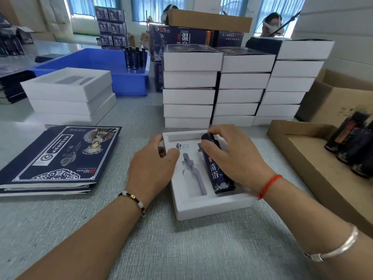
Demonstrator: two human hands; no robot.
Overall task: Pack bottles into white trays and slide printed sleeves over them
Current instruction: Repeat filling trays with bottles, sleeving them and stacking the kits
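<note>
Fingers [210, 147] of the right hand [232, 156] curl over the upper part of a dark blue bottle [217, 168], thumb on its near side and fingertips by the black cap, gripping it. That bottle lies in the right-hand slot of a white tray [205, 207] at the centre of the frame, its base toward the bottom edge; whether it sits fully down in the slot cannot be told. Beside it, the tray's left slot [194, 178] is unfilled.

Over on the tray's upper left corner, the left hand [151, 164] holds the rim, fingers bent around the edge and thumb lying on the tray's top face.

Left of the tray, flat printed sleeves [54, 158] lie in a low pile on the grey table [181, 249]. Behind them, in the left middle of the frame, is a short stack of trays [68, 98], and beyond that a blue bin [129, 81] with several bottles standing in its far right corner. Three tall stacks of packed boxes [240, 85] rise just behind the tray. At the right edge a cardboard lid [302, 150] holds more bottles [353, 146] lying on their sides, and behind it is an open carton [339, 96].
</note>
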